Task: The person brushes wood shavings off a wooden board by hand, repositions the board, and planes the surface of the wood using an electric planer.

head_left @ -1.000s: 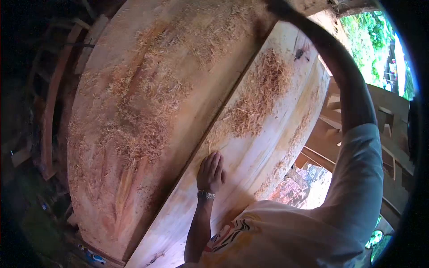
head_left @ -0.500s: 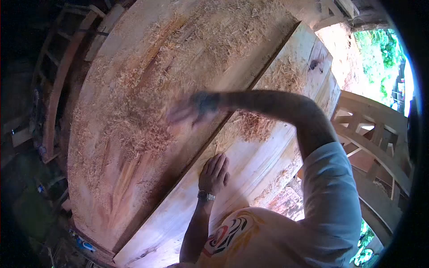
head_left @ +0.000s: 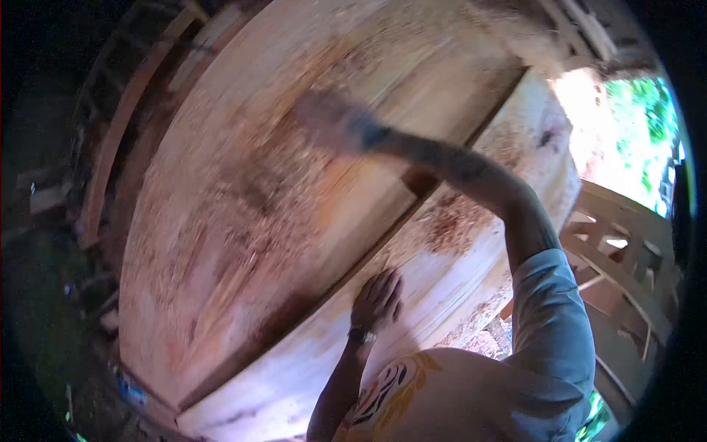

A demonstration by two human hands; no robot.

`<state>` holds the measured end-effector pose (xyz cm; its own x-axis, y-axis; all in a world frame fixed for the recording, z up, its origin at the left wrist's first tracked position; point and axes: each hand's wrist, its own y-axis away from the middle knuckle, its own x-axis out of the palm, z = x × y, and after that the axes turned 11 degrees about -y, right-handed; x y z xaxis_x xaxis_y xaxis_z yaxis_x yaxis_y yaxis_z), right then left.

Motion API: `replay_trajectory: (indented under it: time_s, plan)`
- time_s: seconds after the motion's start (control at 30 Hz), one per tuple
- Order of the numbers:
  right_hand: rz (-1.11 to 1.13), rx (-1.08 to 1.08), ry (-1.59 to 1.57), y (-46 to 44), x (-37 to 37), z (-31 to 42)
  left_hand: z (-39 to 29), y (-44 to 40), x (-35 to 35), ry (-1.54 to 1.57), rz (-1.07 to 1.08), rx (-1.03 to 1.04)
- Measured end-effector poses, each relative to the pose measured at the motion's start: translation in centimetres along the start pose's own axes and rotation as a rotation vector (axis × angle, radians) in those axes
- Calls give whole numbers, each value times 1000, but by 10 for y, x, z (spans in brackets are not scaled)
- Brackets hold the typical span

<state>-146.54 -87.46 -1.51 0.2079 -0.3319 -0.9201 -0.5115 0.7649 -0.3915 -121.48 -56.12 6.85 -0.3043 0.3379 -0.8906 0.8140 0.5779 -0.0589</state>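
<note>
My left hand (head_left: 377,300), with a watch on its wrist, rests flat on a pale plank (head_left: 294,376), fingers stretched out near its upper-left edge. My right hand (head_left: 328,121), blurred by motion, is over the wider wooden surface (head_left: 353,184) beyond the plank; its fingers cannot be made out. Wood shavings (head_left: 272,191) lie thickly below and left of that hand. A smaller heap of shavings (head_left: 453,225) covers part of the plank. A dark step or gap runs between plank and wider surface.
Curved wooden frames with slats (head_left: 618,258) stand at the right. Another curved wooden piece (head_left: 121,125) is at the left in shadow. A blue and white object (head_left: 131,390) lies at the lower left. Bright greenery (head_left: 641,132) shows at the upper right.
My right hand has swung from the far top onto the wider surface, then further up it. Shavings near the dark gap have been cleared away, baring wood. My left hand stays on the plank.
</note>
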Motion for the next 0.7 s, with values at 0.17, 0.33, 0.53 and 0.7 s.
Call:
replay_trajectory:
  time_s: [0.17, 0.33, 0.53, 0.7]
  plan:
    - [146, -704, -766, -63, 21, 238, -3, 4, 7, 86, 12, -24]
    - [260, -409, -754, -18, 27, 90, 1, 7, 14, 102, -13, -22]
    - [132, 465, -156, 61, -31, -220, 4, 4, 13, 19, -23, 29]
    - [-118, 1034, -192, 48, -28, -288, 1, 3, 18, -15, -95, 28]
